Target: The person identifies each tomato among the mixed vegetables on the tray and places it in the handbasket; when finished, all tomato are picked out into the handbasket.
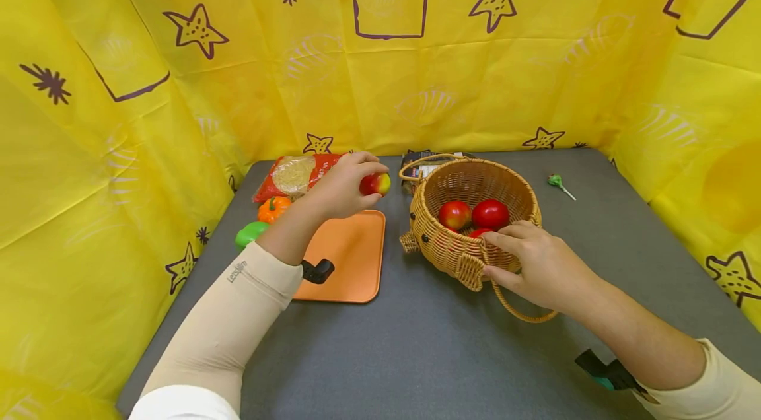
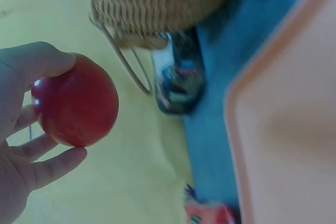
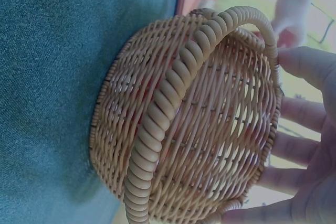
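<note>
My left hand (image 1: 347,185) grips a red and yellow apple (image 1: 376,184) between thumb and fingers, above the far part of the orange tray (image 1: 351,255). The left wrist view shows the red side of this apple (image 2: 79,100). My right hand (image 1: 543,265) holds the near rim of a wicker basket (image 1: 446,255) shaped like an animal, with its fingers over the edge and the thumb outside. Inside lie a red-yellow apple (image 1: 455,215) and a dark red round fruit (image 1: 491,214). Another red piece is partly hidden by the right fingers.
An orange pumpkin-like vegetable (image 1: 273,209) and a green one (image 1: 251,234) lie left of the tray. Behind are a red bag of noodles (image 1: 294,175) and a dark package (image 1: 410,159). A green lollipop (image 1: 555,181) lies right of the basket. Yellow cloth surrounds the grey table (image 1: 440,354).
</note>
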Action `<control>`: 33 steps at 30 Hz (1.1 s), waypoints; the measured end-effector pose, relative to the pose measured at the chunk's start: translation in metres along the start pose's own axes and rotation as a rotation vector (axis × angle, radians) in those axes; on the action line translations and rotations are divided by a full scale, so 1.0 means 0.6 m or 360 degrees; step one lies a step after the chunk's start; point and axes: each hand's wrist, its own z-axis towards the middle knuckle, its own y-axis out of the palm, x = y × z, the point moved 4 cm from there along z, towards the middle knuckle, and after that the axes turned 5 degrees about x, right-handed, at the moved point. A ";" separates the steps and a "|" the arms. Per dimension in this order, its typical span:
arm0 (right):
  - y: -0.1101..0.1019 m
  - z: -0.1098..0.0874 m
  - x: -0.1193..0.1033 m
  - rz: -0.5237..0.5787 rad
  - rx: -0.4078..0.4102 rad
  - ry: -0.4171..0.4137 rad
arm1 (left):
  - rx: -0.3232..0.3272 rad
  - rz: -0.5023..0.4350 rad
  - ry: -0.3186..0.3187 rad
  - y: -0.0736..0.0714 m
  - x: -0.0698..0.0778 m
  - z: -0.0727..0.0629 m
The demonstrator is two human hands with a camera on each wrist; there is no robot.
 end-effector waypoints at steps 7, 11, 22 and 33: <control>0.000 -0.001 0.002 -0.0005 -0.0005 0.0011 | 0.0015 -0.0017 0.0180 -0.001 0.067 0.039; 0.000 -0.003 0.001 0.0007 0.0004 0.0009 | -0.0003 -0.0039 0.0261 0.006 0.102 0.057; -0.001 -0.002 -0.001 -0.0001 0.0021 -0.0004 | -0.0141 0.0044 0.0340 0.059 0.168 0.088; 0.002 -0.003 0.001 0.0002 0.0029 0.0004 | -0.0243 0.0052 0.0347 0.112 0.180 0.099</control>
